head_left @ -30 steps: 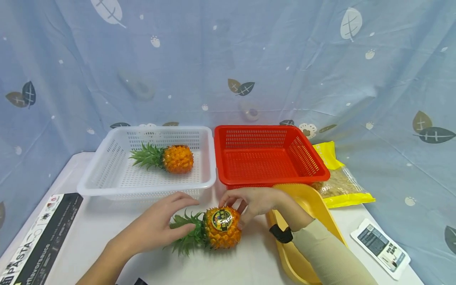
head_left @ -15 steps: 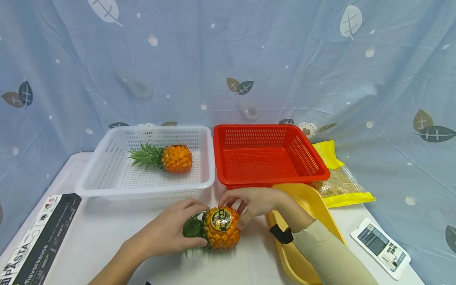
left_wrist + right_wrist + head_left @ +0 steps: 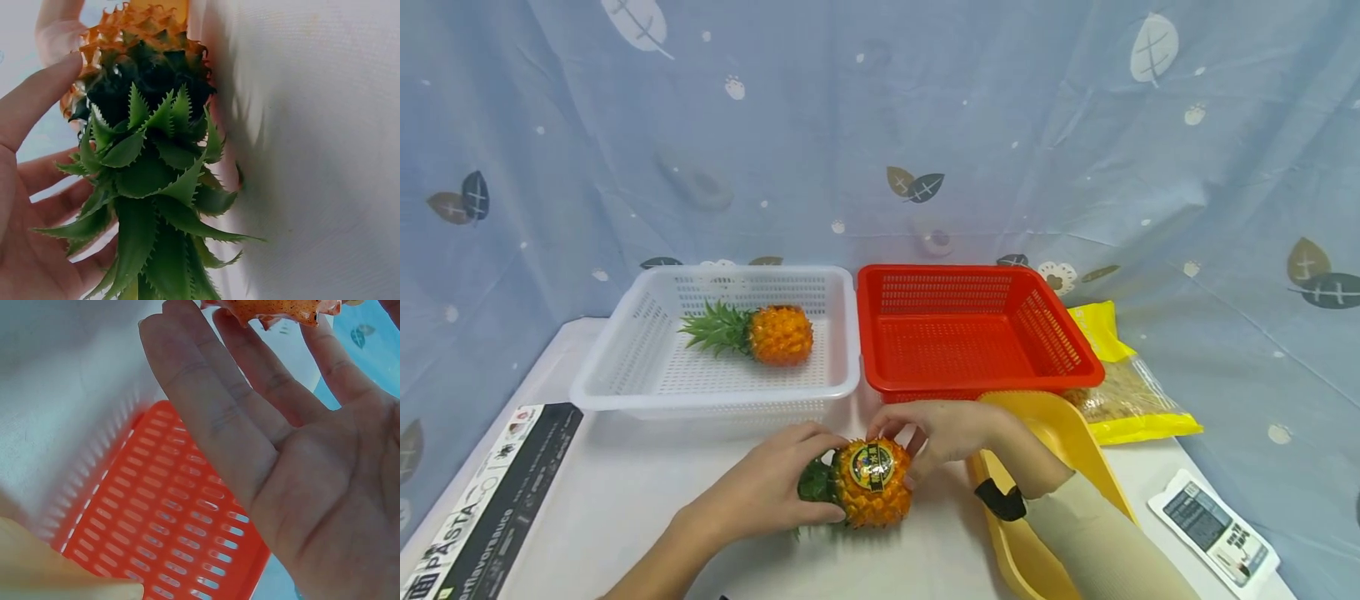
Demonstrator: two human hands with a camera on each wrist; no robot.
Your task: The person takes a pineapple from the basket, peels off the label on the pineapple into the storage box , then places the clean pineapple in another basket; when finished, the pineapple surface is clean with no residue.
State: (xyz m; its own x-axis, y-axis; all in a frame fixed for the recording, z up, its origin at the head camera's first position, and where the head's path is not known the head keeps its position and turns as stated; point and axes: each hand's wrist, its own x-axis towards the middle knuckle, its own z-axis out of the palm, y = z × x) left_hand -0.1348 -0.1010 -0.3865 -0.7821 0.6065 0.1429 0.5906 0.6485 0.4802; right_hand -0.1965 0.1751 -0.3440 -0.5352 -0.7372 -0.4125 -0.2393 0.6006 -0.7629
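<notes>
A small orange pineapple (image 3: 887, 504) with a round label lies on its side on the white tabletop, its green crown (image 3: 153, 178) pointing left. My left hand (image 3: 767, 492) holds it at the crown end, thumb on the near side and fingers on the far side. The thumb tip meets the fruit's side in the left wrist view, with the fingers partly hidden behind leaves. My right hand (image 3: 955, 429) grips the opposite end with bent fingers and thumb. In the right wrist view only the spiky fruit end (image 3: 275, 309) shows above the fingertips.
Another pineapple (image 3: 781, 335) lies in the white basket (image 3: 715, 401) behind. A red basket (image 3: 977, 385) stands beside it. A yellow tub (image 3: 1000, 533) sits under my right forearm. Farther right are a yellow-ended bag (image 3: 1135, 396) and a pouch (image 3: 1213, 533); a pasta box (image 3: 497, 500) lies left.
My left hand has moved right, from spread around the crown's leaves to the base of the crown and the fruit. The right hand and pineapple have stayed about where they were.
</notes>
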